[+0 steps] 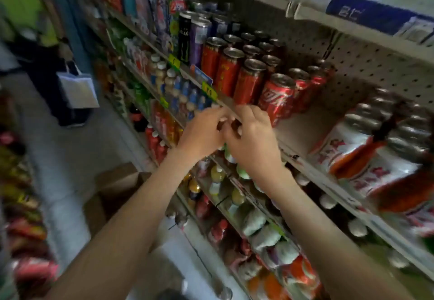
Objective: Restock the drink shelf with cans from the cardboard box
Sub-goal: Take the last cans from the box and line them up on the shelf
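Note:
The frame is motion-blurred. My left hand and my right hand meet fingertip to fingertip at the front rail of the drink shelf, just left of a red cola can. Neither hand holds a can. A small dark spot shows between the curled fingers; what it is stays unclear. Tall red cans stand in rows behind the cola cans. The open cardboard box sits on the floor below my left forearm, its contents hidden.
A shrink-wrapped pack of cans lies on the same shelf to the right, with bare shelf between it and the cola cans. Bottles fill the lower shelves. A person with a white bag stands down the aisle at left.

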`<state>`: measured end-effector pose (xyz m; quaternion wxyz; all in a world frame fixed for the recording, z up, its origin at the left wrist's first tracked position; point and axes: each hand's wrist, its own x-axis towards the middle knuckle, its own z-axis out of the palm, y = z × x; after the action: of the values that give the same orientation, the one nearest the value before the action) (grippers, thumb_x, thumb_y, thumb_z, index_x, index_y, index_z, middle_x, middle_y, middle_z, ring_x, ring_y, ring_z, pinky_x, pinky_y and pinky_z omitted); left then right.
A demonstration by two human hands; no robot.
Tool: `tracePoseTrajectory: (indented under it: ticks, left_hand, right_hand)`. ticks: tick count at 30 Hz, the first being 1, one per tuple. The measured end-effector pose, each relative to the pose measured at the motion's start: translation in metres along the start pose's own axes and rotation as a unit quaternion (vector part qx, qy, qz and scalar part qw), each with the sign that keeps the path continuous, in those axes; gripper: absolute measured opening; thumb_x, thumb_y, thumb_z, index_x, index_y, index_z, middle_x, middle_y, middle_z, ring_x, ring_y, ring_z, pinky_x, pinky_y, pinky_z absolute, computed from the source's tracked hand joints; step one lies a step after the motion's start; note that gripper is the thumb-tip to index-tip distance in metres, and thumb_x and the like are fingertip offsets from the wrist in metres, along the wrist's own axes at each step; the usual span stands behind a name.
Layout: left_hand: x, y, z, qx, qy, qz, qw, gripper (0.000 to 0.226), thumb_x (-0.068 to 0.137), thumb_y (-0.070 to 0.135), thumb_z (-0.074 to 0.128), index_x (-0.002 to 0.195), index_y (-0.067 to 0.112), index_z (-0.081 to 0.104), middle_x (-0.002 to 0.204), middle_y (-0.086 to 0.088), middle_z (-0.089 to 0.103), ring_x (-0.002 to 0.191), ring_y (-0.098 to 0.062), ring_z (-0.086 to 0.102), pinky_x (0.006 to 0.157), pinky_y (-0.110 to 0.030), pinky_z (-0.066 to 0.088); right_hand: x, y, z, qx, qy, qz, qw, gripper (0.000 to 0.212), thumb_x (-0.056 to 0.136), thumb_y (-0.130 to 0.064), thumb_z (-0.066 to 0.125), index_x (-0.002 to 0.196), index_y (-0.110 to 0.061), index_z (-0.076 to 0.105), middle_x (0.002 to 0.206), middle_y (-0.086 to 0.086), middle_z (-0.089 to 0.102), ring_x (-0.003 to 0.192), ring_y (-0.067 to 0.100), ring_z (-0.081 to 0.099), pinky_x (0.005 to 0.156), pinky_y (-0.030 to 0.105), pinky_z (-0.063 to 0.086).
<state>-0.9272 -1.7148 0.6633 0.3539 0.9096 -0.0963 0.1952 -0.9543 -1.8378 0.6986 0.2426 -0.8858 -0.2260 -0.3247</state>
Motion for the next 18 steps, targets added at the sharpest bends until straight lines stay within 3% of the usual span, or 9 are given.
tracePoseTrajectory:
  ticks: [4, 9, 12, 15, 18]
  left_hand:
    - [-0.071, -0.027, 0.047, 0.018, -0.056, -0.099, 0.993, 0.016, 0.092, 0.019, 0.053, 0.102, 0.023, 0.065, 0.104, 0.003, 0.065, 0.088, -0.015, 0.058, 0.07, -0.029, 0.044]
    - [-0.153, -0.08, 0.136, -0.028, -0.139, -0.157, 0.977, 0.013, 0.091, 0.018, 0.055, 0.093, 0.015, 0.067, 0.093, -0.001, 0.068, 0.087, -0.019, 0.065, 0.073, -0.039, 0.054]
    - [-0.198, -0.116, 0.196, -0.011, -0.172, -0.161, 0.972, 0.013, 0.089, 0.022, 0.055, 0.09, 0.016, 0.068, 0.089, 0.0, 0.07, 0.085, -0.018, 0.066, 0.072, -0.033, 0.053]
    - [-0.245, -0.16, 0.253, -0.001, -0.197, -0.188, 0.962, 0.008, 0.087, 0.02, 0.058, 0.085, 0.018, 0.066, 0.086, 0.005, 0.068, 0.081, -0.012, 0.063, 0.066, -0.026, 0.047]
    - [-0.29, -0.219, 0.313, 0.004, -0.24, -0.202, 0.95, 0.006, 0.086, 0.022, 0.057, 0.082, 0.024, 0.062, 0.081, 0.013, 0.061, 0.08, -0.007, 0.058, 0.064, -0.019, 0.038]
  right_hand:
    - [-0.077, 0.026, 0.038, 0.055, -0.119, 0.041, 0.991, 0.028, 0.077, -0.008, 0.068, 0.1, 0.007, 0.062, 0.092, 0.023, 0.063, 0.088, 0.041, 0.059, 0.075, 0.04, 0.05]
    - [-0.19, 0.082, 0.088, 0.071, -0.292, 0.136, 0.944, 0.031, 0.085, -0.015, 0.056, 0.111, 0.002, 0.06, 0.106, 0.022, 0.061, 0.104, 0.039, 0.055, 0.084, 0.041, 0.048]
    - [-0.262, 0.118, 0.125, 0.046, -0.406, 0.205, 0.889, 0.032, 0.094, -0.024, 0.046, 0.122, -0.011, 0.055, 0.12, 0.011, 0.056, 0.114, 0.029, 0.05, 0.093, 0.038, 0.043]
    - [-0.347, 0.154, 0.164, 0.058, -0.47, 0.264, 0.841, 0.031, 0.095, -0.026, 0.046, 0.121, -0.012, 0.055, 0.118, 0.009, 0.058, 0.11, 0.027, 0.054, 0.092, 0.037, 0.046]
    - [-0.442, 0.192, 0.217, 0.027, -0.528, 0.304, 0.793, 0.037, 0.095, -0.029, 0.047, 0.129, -0.015, 0.05, 0.124, 0.004, 0.055, 0.112, 0.019, 0.054, 0.091, 0.026, 0.044]
